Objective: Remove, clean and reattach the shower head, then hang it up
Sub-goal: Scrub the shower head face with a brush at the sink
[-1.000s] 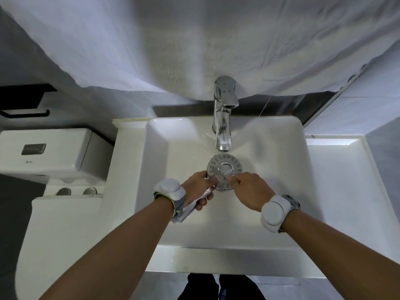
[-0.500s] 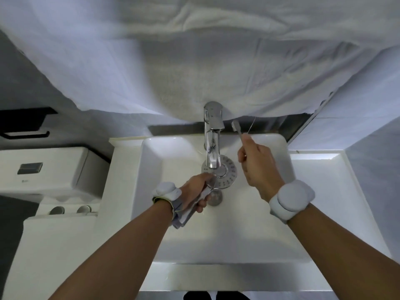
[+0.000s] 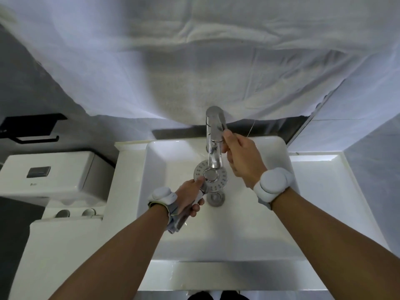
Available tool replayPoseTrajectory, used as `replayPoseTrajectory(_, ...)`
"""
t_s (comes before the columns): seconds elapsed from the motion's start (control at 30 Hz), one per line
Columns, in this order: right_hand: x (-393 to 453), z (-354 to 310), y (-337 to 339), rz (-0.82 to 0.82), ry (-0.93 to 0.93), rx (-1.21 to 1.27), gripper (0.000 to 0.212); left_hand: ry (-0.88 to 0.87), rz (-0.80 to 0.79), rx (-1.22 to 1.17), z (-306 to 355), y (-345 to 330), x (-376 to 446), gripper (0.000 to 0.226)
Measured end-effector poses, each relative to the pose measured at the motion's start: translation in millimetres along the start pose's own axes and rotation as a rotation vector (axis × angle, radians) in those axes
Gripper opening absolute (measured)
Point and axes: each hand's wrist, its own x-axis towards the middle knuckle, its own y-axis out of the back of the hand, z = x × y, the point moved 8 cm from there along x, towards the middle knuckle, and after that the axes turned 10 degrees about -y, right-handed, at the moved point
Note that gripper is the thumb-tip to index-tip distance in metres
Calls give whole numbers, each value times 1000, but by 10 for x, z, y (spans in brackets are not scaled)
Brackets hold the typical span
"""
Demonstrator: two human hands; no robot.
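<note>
left hand clasps handle of round chrome shower head, face up under tall chrome tap above white ceramic basin | right hand at tap lever, fingers curled round a thin tool | step: cleaning, likely rinse | next: open tap

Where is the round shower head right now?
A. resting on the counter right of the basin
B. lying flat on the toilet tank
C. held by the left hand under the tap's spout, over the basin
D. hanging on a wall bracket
C: the left hand grips the handle, holding the shower head beneath the tap above the basin.
</note>
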Motion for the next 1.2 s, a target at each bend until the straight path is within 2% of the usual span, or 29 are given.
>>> replayPoseTrajectory(0.07,13,359,42,43,-37,-49,45,-8,50,10,-137,75,41,40)
replayPoseTrajectory(0.13,-13,929,79,59,-151,-179,41,-15,108,10,-272,154,44,38)
replayPoseTrajectory(0.27,40,1963,14,-102,-396,-518,26,17,188,-47,-619,279,123,38)
replayPoseTrajectory(0.37,273,2244,136,-40,-505,-689,22,18,236,-64,-811,391,167,38)
replayPoseTrajectory(0.43,390,2255,157,10,-492,-812,33,27,256,-86,-890,443,179,37)
replayPoseTrajectory(0.53,312,2259,-346,-222,-420,-903,36,46,263,-125,-961,445,180,37)
replayPoseTrajectory(0.63,399,2287,-647,-268,-409,-889,33,39,263,-121,-973,456,194,36)
replayPoseTrajectory(0.8,443,2223,-441,-43,-423,-891,23,36,251,-123,-986,462,187,36)
replayPoseTrajectory(0.93,161,2346,-728,-230,-395,-808,29,42,233,-61,-1014,432,219,37)
replayPoseTrajectory(1.0,160,2271,-669,-214,-438,-575,36,28,216,-10,-1016,420,220,37)
replayPoseTrajectory(1.07,170,2065,-614,-129,-374,-430,43,1,161,83,-987,379,220,37)
replayPoseTrajectory(1.13,74,1852,-775,-206,-281,-423,45,-19,84,204,-945,301,221,37)
replayPoseTrajectory(1.2,12,1731,-965,-308,-212,-540,42,-42,37,277,-895,230,220,37)
